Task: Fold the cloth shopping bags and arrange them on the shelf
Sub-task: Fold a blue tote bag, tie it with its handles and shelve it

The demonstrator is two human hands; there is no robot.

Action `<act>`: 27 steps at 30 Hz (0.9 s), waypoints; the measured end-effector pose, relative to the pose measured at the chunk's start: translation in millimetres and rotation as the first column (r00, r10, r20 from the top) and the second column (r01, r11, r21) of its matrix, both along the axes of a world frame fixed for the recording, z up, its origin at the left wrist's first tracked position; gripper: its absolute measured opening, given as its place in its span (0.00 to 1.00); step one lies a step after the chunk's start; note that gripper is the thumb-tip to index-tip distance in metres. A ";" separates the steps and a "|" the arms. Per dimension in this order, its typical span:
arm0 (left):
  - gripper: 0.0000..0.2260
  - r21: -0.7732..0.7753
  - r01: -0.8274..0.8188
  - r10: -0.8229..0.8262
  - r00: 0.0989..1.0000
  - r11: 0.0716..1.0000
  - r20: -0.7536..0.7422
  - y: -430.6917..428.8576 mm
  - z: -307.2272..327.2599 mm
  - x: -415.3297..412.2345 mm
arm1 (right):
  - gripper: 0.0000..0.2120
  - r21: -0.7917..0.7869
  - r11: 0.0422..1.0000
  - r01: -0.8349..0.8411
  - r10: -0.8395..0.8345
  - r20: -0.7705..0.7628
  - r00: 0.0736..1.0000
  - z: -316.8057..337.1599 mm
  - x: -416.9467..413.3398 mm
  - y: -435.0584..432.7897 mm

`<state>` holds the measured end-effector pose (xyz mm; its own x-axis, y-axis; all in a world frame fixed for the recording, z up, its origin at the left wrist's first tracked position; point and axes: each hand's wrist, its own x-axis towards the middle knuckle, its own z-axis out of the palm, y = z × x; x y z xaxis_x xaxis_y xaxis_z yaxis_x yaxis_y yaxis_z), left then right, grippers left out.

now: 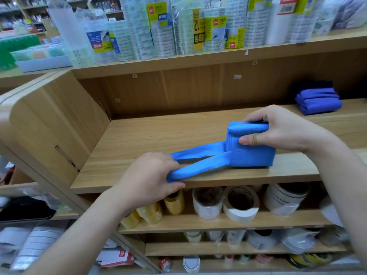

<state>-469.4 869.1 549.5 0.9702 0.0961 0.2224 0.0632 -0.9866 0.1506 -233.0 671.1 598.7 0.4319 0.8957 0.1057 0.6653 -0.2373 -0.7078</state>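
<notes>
1. Our right hand (278,130) grips the folded blue bag (252,155), with the thumb pressed on its near face and the fingers curled over its top far edge.
2. The bag stands on the wooden shelf (139,135), close to the near edge and right of the middle.
3. Our left hand (151,179) pinches the looped end of the straps (200,165), fingers curled over and thumb beneath. The straps stretch left from the bag.
4. A second folded bag (317,102) lies at the far right of the same shelf, well apart.
5. Tape rolls (241,203) sit on the board below.
</notes>
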 end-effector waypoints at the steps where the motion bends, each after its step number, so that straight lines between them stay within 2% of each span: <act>1: 0.12 -0.191 0.020 -0.016 1.000 0.981 0.026 1.6 3.1 -6.1 | 0.07 0.009 0.999 0.033 -0.033 0.014 0.999 -0.6 2.8 -1.6; 2: 0.11 -0.406 0.042 -0.029 0.999 0.913 0.037 3.8 7.4 -11.6 | 0.07 0.023 0.998 0.055 -0.055 0.020 0.998 -0.9 5.1 -3.1; 3: 0.11 -0.588 0.075 -0.052 0.997 0.805 0.055 4.8 13.0 -16.2 | 0.06 0.035 0.997 0.063 -0.064 0.020 0.998 -1.2 5.6 -3.7; 5: 0.14 -0.794 0.174 -0.059 0.983 0.582 0.172 4.2 23.9 -21.6 | 0.06 0.042 0.997 0.057 -0.057 0.009 0.998 -2.0 2.1 -2.4; 8: 0.16 -0.898 0.368 -0.072 0.929 0.240 0.362 -2.5 39.3 -13.9 | 0.09 0.024 0.998 0.054 -0.056 0.062 0.997 -1.9 -7.3 2.6; 10: 0.24 -0.907 0.421 -0.133 0.900 0.011 0.416 -6.6 45.0 -5.3 | 0.16 0.012 0.999 0.046 -0.047 0.120 0.992 3.6 -14.7 3.9; 11: 0.27 -0.909 0.412 -0.151 0.896 -0.066 0.418 -7.5 47.3 -1.8 | 0.23 0.000 1.000 0.030 -0.030 0.154 0.988 7.5 -19.6 3.4; 14: 0.32 -0.912 0.363 -0.134 0.911 -0.189 0.390 -6.7 55.2 5.9 | 0.47 -0.082 0.997 0.000 0.033 0.399 0.916 14.7 -38.7 -1.7; 16: 0.33 -0.906 0.345 -0.125 0.915 -0.244 0.383 -7.0 59.9 11.4 | 0.51 -0.129 0.992 -0.007 0.085 0.611 0.787 14.5 -53.0 -3.8; 18: 0.33 -0.897 0.345 -0.160 0.904 -0.276 0.397 -11.0 62.0 17.6 | 0.47 -0.169 0.986 0.007 0.121 0.736 0.667 14.8 -65.3 -2.8; 20: 0.34 -0.888 0.348 -0.230 0.877 -0.300 0.421 -19.6 61.7 23.0 | 0.36 -0.189 0.982 0.025 0.131 0.763 0.633 14.8 -70.2 -0.9; 22: 0.34 -0.874 0.361 -0.254 0.857 -0.325 0.448 -26.0 59.1 25.4 | 0.26 -0.189 0.982 0.011 0.136 0.744 0.654 14.0 -70.0 1.8; 24: 0.34 -0.845 0.379 -0.176 0.867 -0.377 0.467 -25.9 54.7 24.1 | 0.17 -0.162 0.987 -0.016 0.126 0.700 0.703 12.3 -64.7 5.1; 26: 0.34 -0.810 0.384 -0.043 0.893 -0.443 0.447 -21.0 49.4 19.8 | 0.11 -0.134 0.990 -0.050 0.116 0.550 0.827 12.1 -56.5 7.1; 27: 0.34 -0.810 0.378 0.018 0.910 -0.448 0.415 -17.5 46.4 17.5 | 0.09 -0.137 0.987 -0.083 0.136 0.444 0.885 11.7 -52.4 7.7</act>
